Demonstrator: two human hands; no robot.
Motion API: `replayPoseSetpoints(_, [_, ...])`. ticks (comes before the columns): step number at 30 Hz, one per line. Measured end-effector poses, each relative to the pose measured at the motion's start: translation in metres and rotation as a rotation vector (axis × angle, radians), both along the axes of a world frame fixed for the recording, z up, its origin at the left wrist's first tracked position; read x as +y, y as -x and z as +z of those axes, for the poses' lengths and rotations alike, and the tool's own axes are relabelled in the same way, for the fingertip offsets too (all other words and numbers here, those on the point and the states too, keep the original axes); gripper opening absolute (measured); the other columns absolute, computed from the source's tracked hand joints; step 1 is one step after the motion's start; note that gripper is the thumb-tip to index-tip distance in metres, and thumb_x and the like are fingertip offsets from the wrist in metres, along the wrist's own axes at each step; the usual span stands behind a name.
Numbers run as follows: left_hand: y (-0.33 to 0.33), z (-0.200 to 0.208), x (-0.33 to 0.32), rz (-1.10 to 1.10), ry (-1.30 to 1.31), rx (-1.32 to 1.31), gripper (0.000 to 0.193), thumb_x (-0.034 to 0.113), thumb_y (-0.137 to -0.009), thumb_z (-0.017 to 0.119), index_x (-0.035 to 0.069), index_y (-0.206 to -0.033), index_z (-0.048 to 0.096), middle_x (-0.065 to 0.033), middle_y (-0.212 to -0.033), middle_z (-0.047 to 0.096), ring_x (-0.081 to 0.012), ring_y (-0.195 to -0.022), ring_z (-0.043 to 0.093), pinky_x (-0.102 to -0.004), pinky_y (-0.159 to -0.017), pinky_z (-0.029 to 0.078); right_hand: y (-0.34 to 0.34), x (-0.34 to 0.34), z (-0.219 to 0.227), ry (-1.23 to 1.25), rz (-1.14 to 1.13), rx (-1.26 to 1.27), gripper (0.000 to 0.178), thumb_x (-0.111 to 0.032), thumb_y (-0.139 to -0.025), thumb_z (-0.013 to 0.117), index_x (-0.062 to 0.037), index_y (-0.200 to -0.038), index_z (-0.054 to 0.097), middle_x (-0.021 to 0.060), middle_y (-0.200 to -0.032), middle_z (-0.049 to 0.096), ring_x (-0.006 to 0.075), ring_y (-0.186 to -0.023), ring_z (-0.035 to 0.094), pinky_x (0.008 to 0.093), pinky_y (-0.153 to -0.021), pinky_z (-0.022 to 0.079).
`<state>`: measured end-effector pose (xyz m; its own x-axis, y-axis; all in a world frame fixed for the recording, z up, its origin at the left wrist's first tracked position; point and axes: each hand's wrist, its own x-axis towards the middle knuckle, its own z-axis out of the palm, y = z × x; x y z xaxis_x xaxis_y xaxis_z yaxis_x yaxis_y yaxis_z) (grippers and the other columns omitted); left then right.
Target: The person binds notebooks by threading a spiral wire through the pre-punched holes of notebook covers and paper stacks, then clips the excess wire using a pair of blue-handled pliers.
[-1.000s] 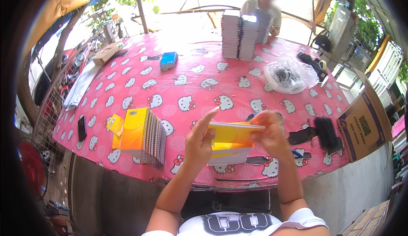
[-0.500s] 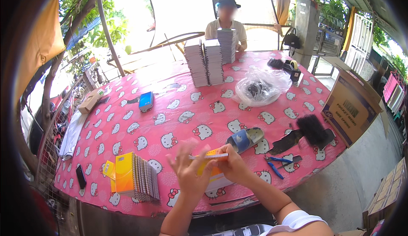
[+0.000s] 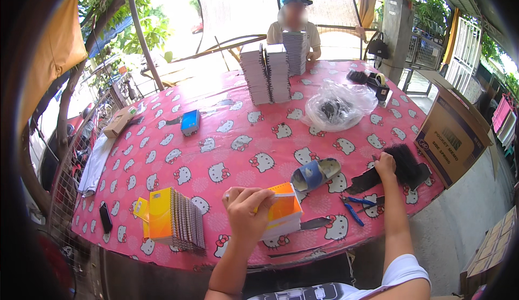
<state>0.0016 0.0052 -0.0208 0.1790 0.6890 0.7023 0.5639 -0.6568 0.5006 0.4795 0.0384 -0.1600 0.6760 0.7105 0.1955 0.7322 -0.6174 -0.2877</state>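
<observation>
My left hand (image 3: 246,209) is closed in a pinch on a small memo pad (image 3: 283,194), seen nearly edge-on. It is held just over a stack of loose memo pads (image 3: 285,227) with an orange and yellow cover on top. My right hand (image 3: 385,166) reaches to the left edge of a pile of black spiral bindings (image 3: 406,162). Its fingers are curled together there, and what they pinch is too small to make out. Between my hands lies a blue slide sandal (image 3: 308,176), with blue-handled pliers (image 3: 354,213) nearer my right forearm.
Bound yellow notebooks (image 3: 162,213) stand at left near a phone (image 3: 105,217). A blue pad stack (image 3: 190,122), tall white notebook stacks (image 3: 278,75), a plastic bag (image 3: 340,105) and a tape dispenser (image 3: 378,86) lie farther off. A person (image 3: 296,27) sits opposite; a carton (image 3: 451,132) stands right.
My right hand has left the memo pad and moved right to the black spiral pile. My left hand keeps the pad, now lowered close over the loose stack. The view has shifted slightly.
</observation>
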Motion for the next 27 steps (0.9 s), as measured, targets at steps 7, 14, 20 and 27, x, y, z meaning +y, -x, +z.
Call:
replayPoseSetpoints(7, [-0.001,0.006,0.0,-0.018,0.086,0.004,0.014,0.024,-0.075,0.077,0.015,-0.086,0.075,0.0023,-0.084,0.067,-0.0183,-0.085,0.055,-0.039,-0.089,0.033,0.056,0.013,0.041,-0.349,0.309,-0.022,0.02,-0.011,-0.079,0.068,-0.0009,-0.096,0.068,0.0187,-0.097,0.066,0.0399,-0.09,0.064,0.0472,-0.081,0.052])
replayPoseSetpoints(14, [-0.002,0.002,0.0,0.005,0.072,-0.011,0.016,0.027,-0.074,0.079,0.015,-0.084,0.075,0.0018,-0.082,0.065,-0.0185,-0.085,0.055,-0.0386,-0.087,0.033,0.236,-0.035,0.131,-0.589,1.148,0.604,0.019,0.002,-0.086,0.064,-0.0006,-0.103,0.071,0.004,-0.085,0.064,0.0111,-0.079,0.061,0.0256,-0.068,0.049])
replayPoseSetpoints(20, [-0.006,0.001,0.0,0.007,0.011,-0.005,0.019,0.026,-0.072,0.081,0.012,-0.084,0.075,0.0013,-0.081,0.067,-0.0177,-0.085,0.055,-0.0351,-0.083,0.037,0.267,-0.057,0.145,-0.54,1.063,0.706,0.022,0.0,-0.084,0.067,-0.0029,-0.106,0.069,0.0072,-0.087,0.065,0.0166,-0.077,0.061,0.0281,-0.068,0.049])
replayPoseSetpoints(27, [-0.005,-0.004,-0.001,-0.009,0.049,-0.038,0.018,0.029,-0.075,0.079,0.016,-0.086,0.076,0.0039,-0.081,0.066,-0.0162,-0.089,0.052,-0.0365,-0.088,0.029,0.268,-0.056,0.157,-0.575,1.193,0.552,0.018,-0.002,-0.082,0.069,-0.0028,-0.099,0.069,0.0091,-0.087,0.067,0.0191,-0.076,0.064,0.0303,-0.064,0.05])
